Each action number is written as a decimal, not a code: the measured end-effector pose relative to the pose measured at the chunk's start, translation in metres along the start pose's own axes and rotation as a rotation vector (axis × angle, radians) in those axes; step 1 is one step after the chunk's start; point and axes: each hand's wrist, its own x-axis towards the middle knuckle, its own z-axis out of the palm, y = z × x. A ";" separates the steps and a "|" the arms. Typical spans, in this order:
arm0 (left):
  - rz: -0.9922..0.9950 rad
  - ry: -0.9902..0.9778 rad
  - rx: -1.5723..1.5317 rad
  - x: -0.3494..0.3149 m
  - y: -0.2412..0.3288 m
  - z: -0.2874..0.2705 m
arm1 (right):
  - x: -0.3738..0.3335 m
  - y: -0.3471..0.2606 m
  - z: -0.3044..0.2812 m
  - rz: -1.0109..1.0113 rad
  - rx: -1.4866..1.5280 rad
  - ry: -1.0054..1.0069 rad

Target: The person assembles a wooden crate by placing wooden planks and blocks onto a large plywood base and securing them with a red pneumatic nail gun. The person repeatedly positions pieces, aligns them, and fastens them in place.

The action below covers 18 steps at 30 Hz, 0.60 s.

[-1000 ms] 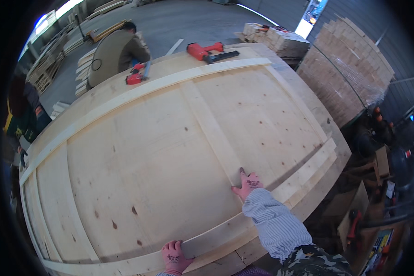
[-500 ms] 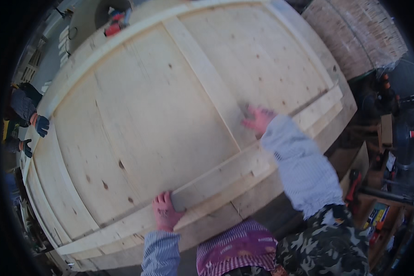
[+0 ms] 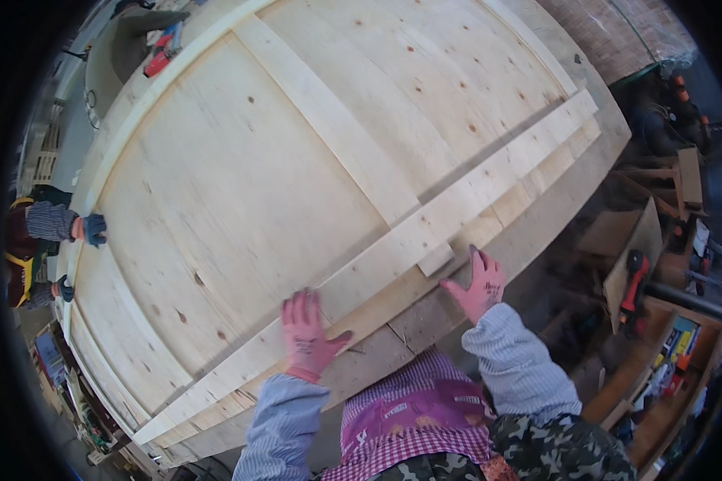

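A large plywood panel with wooden battens across it spreads out before me. Along its near side runs a long, pale wooden strip, overlapping the ends of the crosswise battens. My left hand, in a pink glove, lays its fingers flat on this strip, thumb stretched out to the right. Farther right, my right hand, gloved in pink too, has thumb and fingers spread at the panel's near edge. A short wooden piece sticks out from under the strip close to it.
A co-worker's gloved hands rest at the panel's left end. On the far edge lies a red tool. At right are a red-and-black tool and a wooden box of supplies. Wrapped, stacked wood stands far right.
My right hand has come back from over the panel to its near edge. My left hand has opened out flat on the strip. The strip has shifted inward over the batten ends.
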 end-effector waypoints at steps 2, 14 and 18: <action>0.056 -0.019 -0.089 0.034 0.036 0.007 | 0.007 0.001 0.013 -0.084 0.002 0.032; -0.098 -0.198 0.098 0.131 0.120 0.029 | 0.073 0.021 0.030 -0.332 0.160 0.017; -0.126 -0.138 0.030 0.135 0.122 0.044 | 0.078 0.021 0.032 -0.343 0.162 0.016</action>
